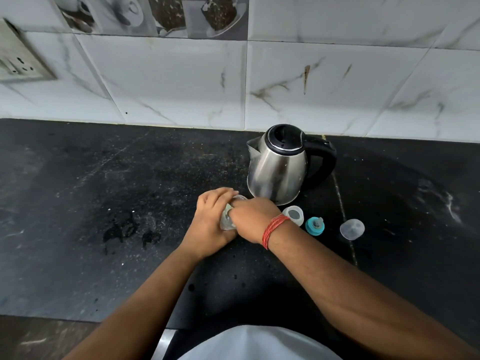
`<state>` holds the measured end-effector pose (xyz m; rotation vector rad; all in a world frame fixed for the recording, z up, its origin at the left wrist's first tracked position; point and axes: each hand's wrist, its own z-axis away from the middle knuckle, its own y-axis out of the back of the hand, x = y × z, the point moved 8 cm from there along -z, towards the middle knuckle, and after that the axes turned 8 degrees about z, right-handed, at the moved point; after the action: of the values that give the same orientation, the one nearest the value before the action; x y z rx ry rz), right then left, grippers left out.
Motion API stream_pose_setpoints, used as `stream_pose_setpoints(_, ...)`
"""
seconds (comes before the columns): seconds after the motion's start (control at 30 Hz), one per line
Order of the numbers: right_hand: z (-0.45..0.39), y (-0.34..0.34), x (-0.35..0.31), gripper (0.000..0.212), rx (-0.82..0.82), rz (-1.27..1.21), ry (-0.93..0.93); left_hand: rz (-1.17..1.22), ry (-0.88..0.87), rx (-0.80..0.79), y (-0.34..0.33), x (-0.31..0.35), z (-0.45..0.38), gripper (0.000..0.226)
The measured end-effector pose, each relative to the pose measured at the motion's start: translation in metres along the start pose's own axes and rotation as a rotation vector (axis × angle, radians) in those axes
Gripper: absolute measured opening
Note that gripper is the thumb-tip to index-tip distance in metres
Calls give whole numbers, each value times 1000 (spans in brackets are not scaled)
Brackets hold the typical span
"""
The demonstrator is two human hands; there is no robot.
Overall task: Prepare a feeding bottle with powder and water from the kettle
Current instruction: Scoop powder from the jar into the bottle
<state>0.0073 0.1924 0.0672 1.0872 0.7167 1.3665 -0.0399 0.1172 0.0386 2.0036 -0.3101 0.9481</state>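
While left hand point(210, 216) is wrapping bottle point(228, 216) near kettle point(276, 167), right hand point(250, 216) is closing over its mouth; contents hidden; loose grip risking tip, spilling powder; teat ring point(314, 225) lying right.

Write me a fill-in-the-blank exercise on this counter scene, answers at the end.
1. Both hands hold the ___ on the counter.
2. The kettle has its lid ___.
3. The teal ring lies between the clear cup and the clear ___.
4. The red thread is on the ___ wrist.

Answers: bottle; shut; cap; right
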Motion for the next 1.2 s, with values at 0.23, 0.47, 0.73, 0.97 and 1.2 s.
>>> stream_pose_setpoints(0.23,12,-4,3,32,58,-8,-79,-193,-192,-13,-4,26,0,72)
stream_pose_setpoints(0.47,22,-10,6,27,103,-46,-54,-169,-180,3,-9,30,6,73)
stream_pose_setpoints(0.73,59,22,24,37,530,-111,36,118,14,103,-2,20,12,88)
stream_pose_setpoints(0.97,65,28,31,33,578,-106,12,189,61,106,-9,17,12,93)
stream_pose_setpoints(1.2,63,29,32,26,576,-38,-27,145,27,150,-11,23,8,86)
